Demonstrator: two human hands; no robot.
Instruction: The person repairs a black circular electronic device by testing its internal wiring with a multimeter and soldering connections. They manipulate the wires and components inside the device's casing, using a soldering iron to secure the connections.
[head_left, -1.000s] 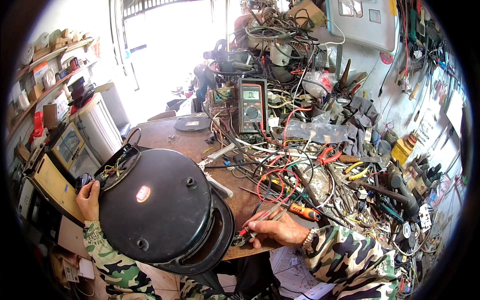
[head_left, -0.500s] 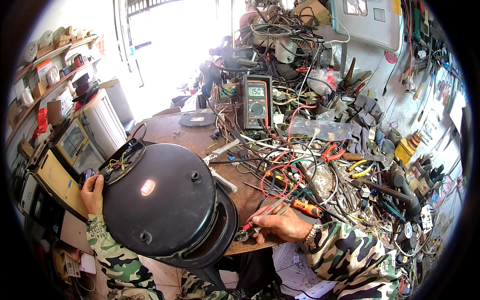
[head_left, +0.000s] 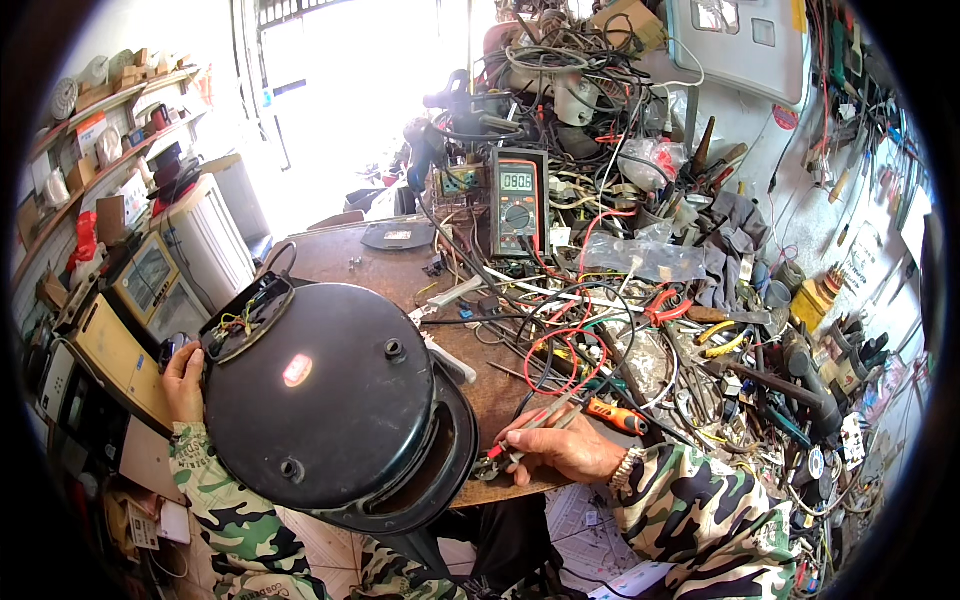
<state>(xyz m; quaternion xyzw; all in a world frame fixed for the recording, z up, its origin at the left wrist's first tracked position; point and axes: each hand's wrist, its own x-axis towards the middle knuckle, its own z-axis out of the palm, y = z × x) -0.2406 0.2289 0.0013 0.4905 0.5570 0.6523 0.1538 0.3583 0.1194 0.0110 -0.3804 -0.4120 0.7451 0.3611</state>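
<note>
Cooker base [head_left: 320, 400], a big black round appliance turned bottom-up, sits tilted at the near-left edge of the worktop [head_left: 340, 250], half hanging over the person's lap. Looks like a fairly heavy, stiff metal shell with a smooth, slippery bottom, so I'd say the rim is the only sane place to hold it, away from the open panel with loose wires at its far-left edge. Left hand [head_left: 183, 380] is doing just that, fingers curled round the left rim beside that panel. Right hand [head_left: 565, 447] is just right of the base, near but not touching it as far as I can tell, closed around red-tipped probes [head_left: 530, 428] that point at the base's right edge. Multimeter [head_left: 517, 200] stands upright farther back among a tangle of wires.
</note>
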